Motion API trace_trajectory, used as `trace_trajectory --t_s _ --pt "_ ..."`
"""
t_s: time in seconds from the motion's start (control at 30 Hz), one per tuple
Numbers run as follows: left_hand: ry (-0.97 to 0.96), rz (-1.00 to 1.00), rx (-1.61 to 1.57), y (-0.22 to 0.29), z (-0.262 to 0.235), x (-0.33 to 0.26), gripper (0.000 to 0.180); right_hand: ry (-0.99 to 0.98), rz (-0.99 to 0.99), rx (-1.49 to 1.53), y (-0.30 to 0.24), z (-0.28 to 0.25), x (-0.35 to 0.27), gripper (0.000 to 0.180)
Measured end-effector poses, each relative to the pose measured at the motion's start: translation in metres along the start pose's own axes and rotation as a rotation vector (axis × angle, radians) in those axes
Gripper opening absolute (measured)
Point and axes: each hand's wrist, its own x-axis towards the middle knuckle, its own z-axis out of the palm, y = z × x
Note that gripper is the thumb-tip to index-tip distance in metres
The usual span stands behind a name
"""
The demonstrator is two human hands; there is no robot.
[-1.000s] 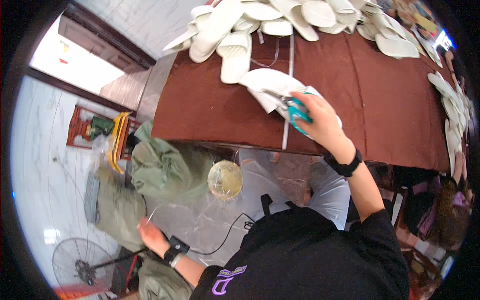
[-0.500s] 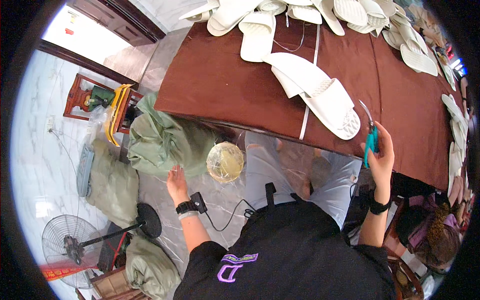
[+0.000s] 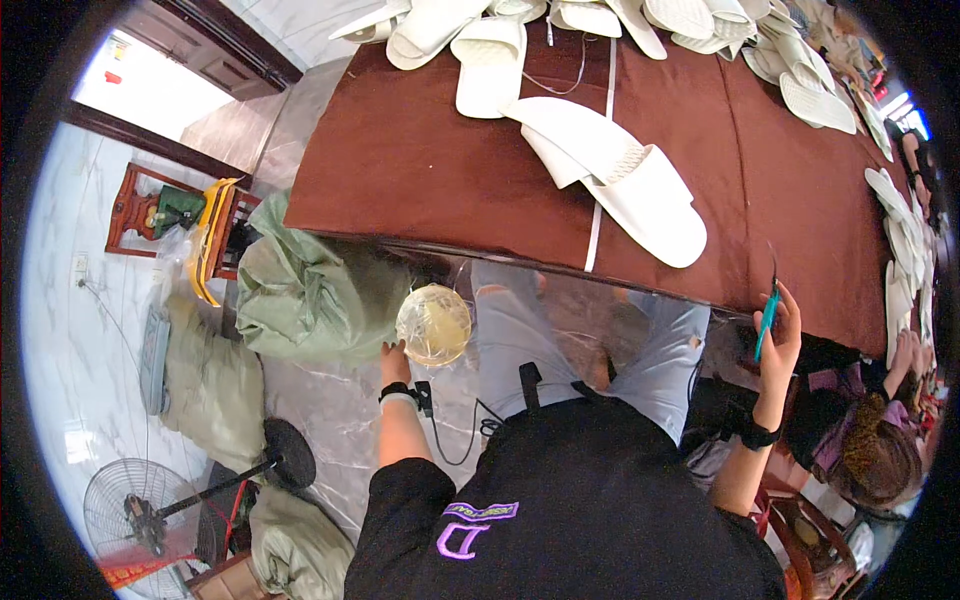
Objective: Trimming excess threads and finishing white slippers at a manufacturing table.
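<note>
Teal-handled scissors (image 3: 767, 318) upright at table edge; translucent yellowish round container (image 3: 433, 325) low beside green sack.

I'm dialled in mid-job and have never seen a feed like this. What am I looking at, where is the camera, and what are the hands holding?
There is no machine here: a person works with two bare hands, and the round, bent picture comes from a wide camera on their head, looking down. The dark shape at the bottom is their own black top. Ahead is a brown table with a pair of white slippers near its front edge and many more heaped along the far side. The right hand, raised by the table's edge, holds a thin teal-handled tool; its exact kind is too small to tell. The left hand reaches down to a clear, yellowish round bundle on the floor beside a green sack. A standing fan is at lower left.
</note>
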Motion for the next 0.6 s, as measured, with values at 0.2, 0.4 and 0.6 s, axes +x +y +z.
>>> trace_trajectory --t_s 0.2,0.4,0.6 --pt "-0.19 0.232 0.343 0.031 0.002 -0.044 0.04 0.006 0.042 0.034 0.013 -0.003 0.004 0.054" --pt "-0.459 0.29 0.129 0.134 0.077 -0.141 0.036 0.027 -0.122 -0.413 -0.015 -0.024 0.034 0.05" --pt "-0.686 0.58 0.314 0.228 0.14 -0.249 0.018 -0.045 -0.44 -0.432 -0.033 0.011 0.09 0.036"
